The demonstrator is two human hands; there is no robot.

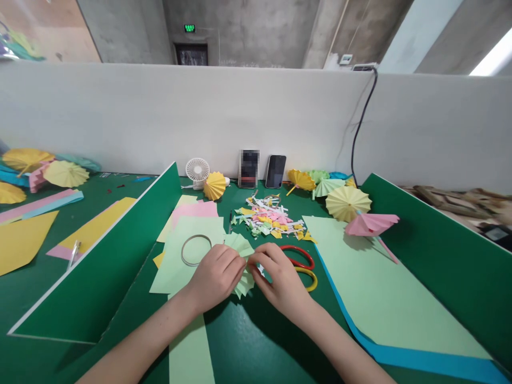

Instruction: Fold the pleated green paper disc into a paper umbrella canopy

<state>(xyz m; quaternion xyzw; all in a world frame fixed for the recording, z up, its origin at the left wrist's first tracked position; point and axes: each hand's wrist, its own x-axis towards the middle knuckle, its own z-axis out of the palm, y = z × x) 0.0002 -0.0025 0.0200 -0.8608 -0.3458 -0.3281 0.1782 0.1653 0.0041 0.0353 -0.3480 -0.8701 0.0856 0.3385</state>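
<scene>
Between my two hands is a pale green pleated paper fan [239, 244], folded like the top of a paper umbrella. My left hand [218, 274] is closed on its left side, fingers curled in. My right hand [280, 274] pinches its right edge, thumb and fingertips together. The fingertips of both hands nearly meet at the middle of the fan and hide that part. Right beside my right hand lie scissors with a red loop [306, 257] and a yellow loop [311, 280]; their blades are mostly hidden. A grey ring of tape [196, 250] rests on green paper left of my left hand.
A pile of paper scraps [270, 216] lies ahead. Finished paper umbrellas, one pink [370, 224] and one yellow [347, 202], stand at right on green sheets [384, 298]. A small fan [197, 170] and two phones [276, 172] line the back. Green dividers [120, 266] flank the space.
</scene>
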